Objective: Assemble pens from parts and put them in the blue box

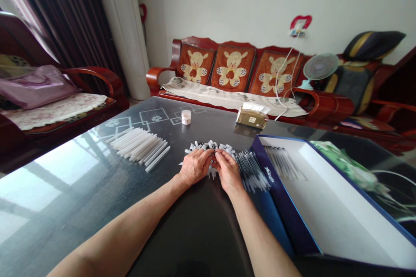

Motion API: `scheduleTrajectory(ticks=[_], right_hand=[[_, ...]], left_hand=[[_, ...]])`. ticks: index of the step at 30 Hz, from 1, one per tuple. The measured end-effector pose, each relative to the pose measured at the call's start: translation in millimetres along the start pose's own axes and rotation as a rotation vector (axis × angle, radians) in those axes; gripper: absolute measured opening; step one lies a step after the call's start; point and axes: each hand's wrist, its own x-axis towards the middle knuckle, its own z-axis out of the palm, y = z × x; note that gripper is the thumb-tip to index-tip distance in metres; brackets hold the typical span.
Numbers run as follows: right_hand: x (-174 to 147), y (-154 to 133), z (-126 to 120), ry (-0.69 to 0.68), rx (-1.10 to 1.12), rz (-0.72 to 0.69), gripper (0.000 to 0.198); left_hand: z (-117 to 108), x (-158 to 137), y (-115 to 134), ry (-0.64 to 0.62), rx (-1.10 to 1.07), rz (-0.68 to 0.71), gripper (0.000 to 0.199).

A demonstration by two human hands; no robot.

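My left hand (196, 166) and my right hand (228, 170) meet over the middle of the dark table, fingertips pinched close together. Whatever sits between the fingertips is small and dark, too tiny to name. Just behind and beneath the hands lies a heap of short white and dark pieces (229, 149), partly covered by my fingers. To the right of my right hand, a bundle of thin dark sticks with pale, clear-looking ends (251, 171) rests against the box. Off to the left, a pile of white tubes (138, 145) lies side by side.
A blue box with a white inside (328, 199) stands at the right, holding a few thin sticks (284, 162). Farther back on the glossy table (107, 190) are a small white tub (186, 117) and a tissue box (251, 117). A green-and-white plastic bag (346, 164) lies beyond the blue box.
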Motion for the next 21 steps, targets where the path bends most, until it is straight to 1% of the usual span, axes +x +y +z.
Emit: scheduleTrajectory(ticks=[7,11,14,18,21], right_hand=[[1.2,2.5,-2.8,0.009,-0.075,-0.032,0.026],[0.2,1.6,-1.6,0.049,-0.205,-0.081,0.028],[0.8,1.1,-3.1,0.045,-0.308,-0.128,0.027],[4.1,1.2,-8.3,-0.024,-0.389,-0.171,0.024],[6.0,-0.3,-11.5,-0.033,-0.411,-0.17,0.024]], left_hand=[[1.8,-0.3,-1.2,-0.031,-0.017,-0.008,0.028],[2.0,-0.5,-2.6,-0.015,-0.081,-0.061,0.025],[1.8,-0.4,-3.8,-0.008,-0.112,-0.065,0.023],[-0.5,1.6,-5.1,-0.012,-0.055,-0.027,0.025],[-3.9,4.9,-5.0,-0.025,0.028,0.024,0.028]])
